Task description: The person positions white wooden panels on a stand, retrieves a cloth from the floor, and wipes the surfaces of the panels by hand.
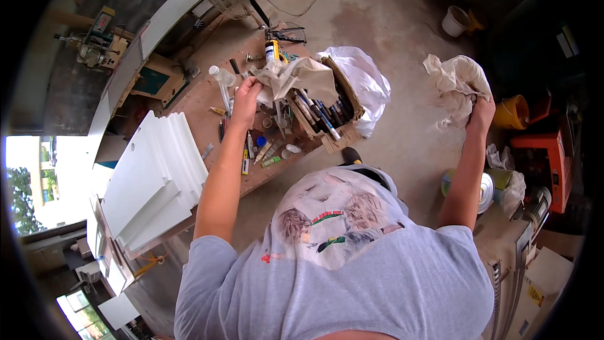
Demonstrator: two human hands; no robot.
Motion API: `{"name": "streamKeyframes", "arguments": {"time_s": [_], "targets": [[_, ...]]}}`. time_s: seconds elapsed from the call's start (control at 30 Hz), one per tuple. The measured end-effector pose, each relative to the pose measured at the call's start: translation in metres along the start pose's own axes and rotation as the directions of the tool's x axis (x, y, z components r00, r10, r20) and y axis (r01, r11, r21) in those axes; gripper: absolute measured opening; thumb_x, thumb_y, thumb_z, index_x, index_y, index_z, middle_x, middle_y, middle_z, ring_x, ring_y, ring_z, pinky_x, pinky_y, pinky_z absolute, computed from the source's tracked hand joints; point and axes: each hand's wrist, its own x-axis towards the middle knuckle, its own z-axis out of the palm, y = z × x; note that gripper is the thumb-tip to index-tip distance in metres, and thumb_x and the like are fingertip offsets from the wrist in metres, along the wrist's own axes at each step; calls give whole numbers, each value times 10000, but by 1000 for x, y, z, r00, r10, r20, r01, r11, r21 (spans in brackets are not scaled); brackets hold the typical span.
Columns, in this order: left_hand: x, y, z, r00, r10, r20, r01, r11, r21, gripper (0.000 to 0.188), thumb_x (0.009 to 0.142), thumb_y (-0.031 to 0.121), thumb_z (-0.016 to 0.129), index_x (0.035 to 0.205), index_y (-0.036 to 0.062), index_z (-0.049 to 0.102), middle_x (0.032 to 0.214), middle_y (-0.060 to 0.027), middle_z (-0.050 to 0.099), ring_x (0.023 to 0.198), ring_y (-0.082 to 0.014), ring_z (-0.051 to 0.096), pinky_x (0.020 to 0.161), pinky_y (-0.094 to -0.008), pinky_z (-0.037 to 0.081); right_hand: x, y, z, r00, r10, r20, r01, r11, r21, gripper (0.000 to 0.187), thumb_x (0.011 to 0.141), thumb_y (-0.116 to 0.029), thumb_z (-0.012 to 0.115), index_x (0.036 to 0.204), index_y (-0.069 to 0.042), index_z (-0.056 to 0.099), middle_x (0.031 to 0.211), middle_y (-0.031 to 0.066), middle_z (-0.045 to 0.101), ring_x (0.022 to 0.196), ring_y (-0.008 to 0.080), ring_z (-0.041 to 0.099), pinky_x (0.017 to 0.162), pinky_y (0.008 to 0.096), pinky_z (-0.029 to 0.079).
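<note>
Pinched in my left hand is the edge of a beige cloth, which drapes over a cardboard box. Pens and marker-like sticks fill that box, partly hidden under the cloth. Out to the right, above the floor, my right hand is closed on a crumpled beige rag. Below my left forearm, several tubes and pens lie on the brown tabletop, along with a blue cap. A clear plastic bottle stands beside my left hand.
White panels are stacked on the table's left part. A white plastic bag is behind the box. A yellow bottle stands at the table's far end. To the right are a yellow bucket, an orange-red machine and a white bucket.
</note>
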Motion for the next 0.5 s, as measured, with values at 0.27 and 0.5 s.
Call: {"name": "streamKeyframes", "arguments": {"time_s": [0.27,0.5], "targets": [[-38,68,-17,995,-64,-70,26,895,-445,148,991,53,512,1066,43,639,1281,-62,641,1074,-173,645,971,-331,504,5,26,21,982,28,185,-48,994,101,289,1029,-90,579,1291,33,590,1173,105,693,1010,182,682,892,308,549],[-81,101,-22,927,328,-181,-343,937,-61,413,872,-157,590,730,141,343,833,18,536,779,-73,521,713,-235,430,-9,17,92,963,-27,268,20,999,27,368,985,26,516,1348,4,568,1252,81,653,1112,157,634,949,298,514]]}}
